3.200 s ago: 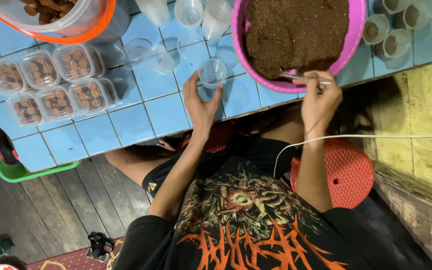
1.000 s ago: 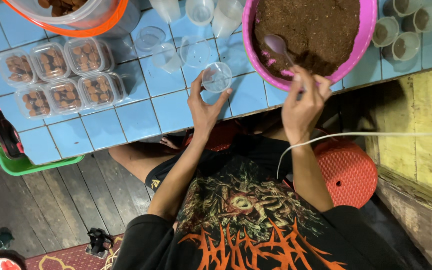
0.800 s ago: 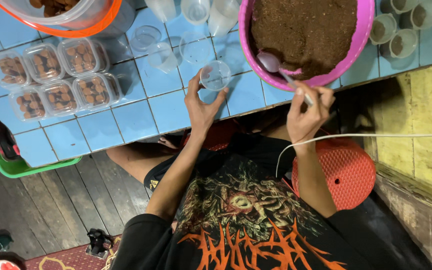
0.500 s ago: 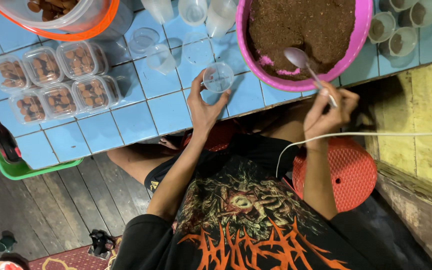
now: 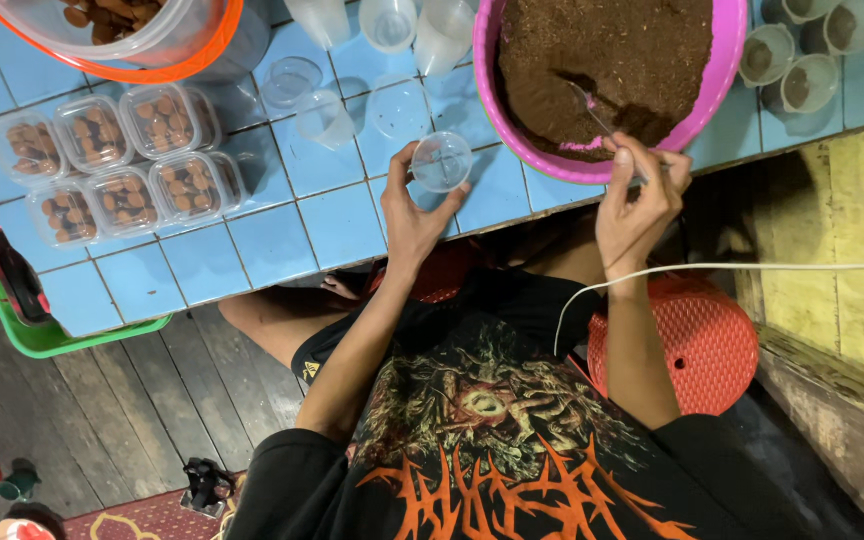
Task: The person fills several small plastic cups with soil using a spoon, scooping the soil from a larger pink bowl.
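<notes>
Since half a second ago, your right hand point(image 5: 637, 200) has pushed the thin spoon point(image 5: 592, 112) forward again, so its bowl now digs into the brown crumb instead of hanging above the rim.

Farthest left on the pale blue tiled tabletop point(image 5: 282, 235), six lidded clear plastic tubs of brown biscuits point(image 5: 112, 160) sit packed in two rows, apparently finished and set out of the way. Behind them stands a large clear jar with an orange rim point(image 5: 142, 35), and loose empty clear cups point(image 5: 322, 110) lie within easy reach.

At the table's near edge, your left hand point(image 5: 414, 215) steadies a small round clear plastic cup point(image 5: 441, 161), thumb on one side and fingers curled round the other, pinching its wall lightly. It stands upright on the tile, just beside the bowl, likely so the spoon has little way to travel. That forearm rises straight from your lap, wrist slightly bent back.

To its right, the wide pink plastic bowl of dark brown crumb point(image 5: 722, 75) overhangs the edge. Your right hand hovers at its near rim, thumb and forefinger pressed together on the spoon's handle, other fingers folded under, wrist cocked upward. Further right, small filled cups point(image 5: 782, 60) stand apart.
</notes>
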